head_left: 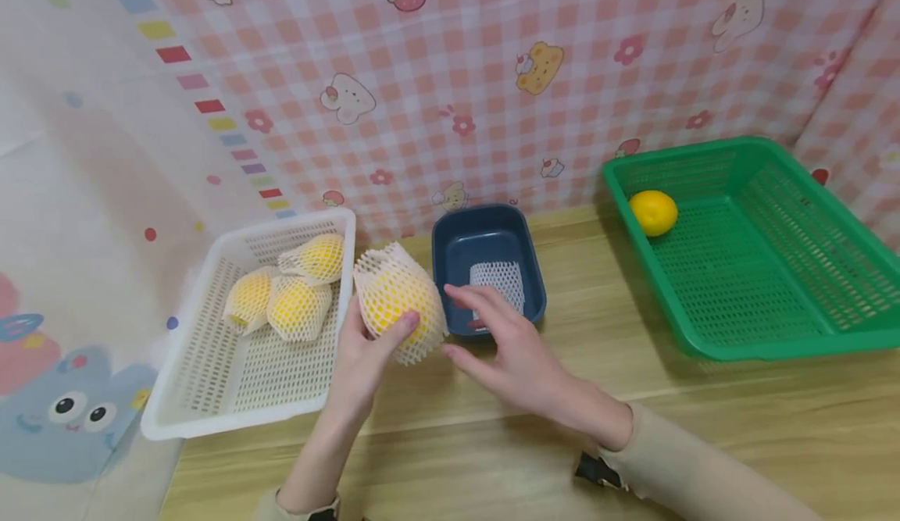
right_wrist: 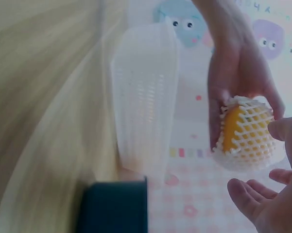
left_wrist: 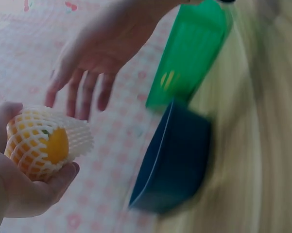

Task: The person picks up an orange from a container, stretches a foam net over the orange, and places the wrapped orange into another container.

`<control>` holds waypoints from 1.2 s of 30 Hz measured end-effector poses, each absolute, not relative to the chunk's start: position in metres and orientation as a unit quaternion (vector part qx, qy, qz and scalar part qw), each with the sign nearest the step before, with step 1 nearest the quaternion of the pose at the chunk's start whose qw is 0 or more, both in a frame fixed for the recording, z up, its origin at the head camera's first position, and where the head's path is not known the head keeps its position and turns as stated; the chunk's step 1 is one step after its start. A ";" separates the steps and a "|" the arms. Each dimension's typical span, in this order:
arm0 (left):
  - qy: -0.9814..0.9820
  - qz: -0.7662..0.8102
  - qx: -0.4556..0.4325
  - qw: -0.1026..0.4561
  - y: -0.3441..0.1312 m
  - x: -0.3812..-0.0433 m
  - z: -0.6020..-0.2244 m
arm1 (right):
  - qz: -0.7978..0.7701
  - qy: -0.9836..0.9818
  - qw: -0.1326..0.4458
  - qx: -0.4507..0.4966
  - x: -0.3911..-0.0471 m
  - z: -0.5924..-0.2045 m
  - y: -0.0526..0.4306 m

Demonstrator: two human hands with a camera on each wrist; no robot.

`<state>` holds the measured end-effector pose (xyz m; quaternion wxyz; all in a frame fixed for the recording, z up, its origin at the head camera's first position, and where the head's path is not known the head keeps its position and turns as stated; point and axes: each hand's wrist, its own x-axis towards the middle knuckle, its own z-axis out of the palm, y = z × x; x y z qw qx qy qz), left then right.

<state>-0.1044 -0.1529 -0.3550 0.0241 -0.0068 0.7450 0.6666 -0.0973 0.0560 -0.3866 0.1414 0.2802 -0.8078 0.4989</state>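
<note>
My left hand point(head_left: 369, 349) grips a round yellow fruit point(head_left: 394, 298) in a white foam net, the thumb lying over its front. In the left wrist view a green stem spot and bare yellow skin of the fruit point(left_wrist: 57, 145) show through the net's opening. My right hand point(head_left: 516, 357) hovers just right of the fruit, fingers spread and relaxed, holding nothing. Whether a fingertip of the right hand point(right_wrist: 277, 204) touches the net is unclear. Beneath that hand, a loose white foam net point(head_left: 501, 279) lies in a dark blue bin point(head_left: 457, 224).
At left a white basket point(head_left: 211, 419) holds several netted yellow fruits point(head_left: 298, 306). A green basket point(head_left: 717, 349) stands at right with one bare yellow fruit point(head_left: 654, 212) in its far left corner. Both stand on a wooden table point(head_left: 450, 443) before a pink checked cloth point(head_left: 450, 60).
</note>
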 end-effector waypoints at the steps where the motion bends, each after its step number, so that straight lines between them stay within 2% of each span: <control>1: 0.753 0.658 -0.008 0.020 -0.161 -0.105 -0.352 | 0.507 -0.807 0.122 0.277 -0.100 -0.387 0.052; 9: 0.810 0.584 -0.054 -0.002 -0.223 -0.114 -0.323 | 0.493 -0.828 -0.016 0.267 -0.125 -0.390 0.004; 15: 0.840 0.539 -0.066 -0.023 -0.262 -0.124 -0.308 | 0.448 -0.851 -0.085 0.261 -0.139 -0.390 -0.039; 24: 0.885 0.457 -0.083 -0.028 -0.306 -0.138 -0.311 | 0.422 -0.865 -0.114 0.245 -0.143 -0.399 -0.082; 29: 0.936 0.344 -0.070 0.010 -0.328 -0.142 -0.315 | 0.419 -0.867 -0.113 0.244 -0.141 -0.397 -0.088; 36: 0.974 0.213 -0.006 0.076 -0.355 -0.151 -0.313 | 0.405 -0.873 -0.117 0.246 -0.142 -0.393 -0.090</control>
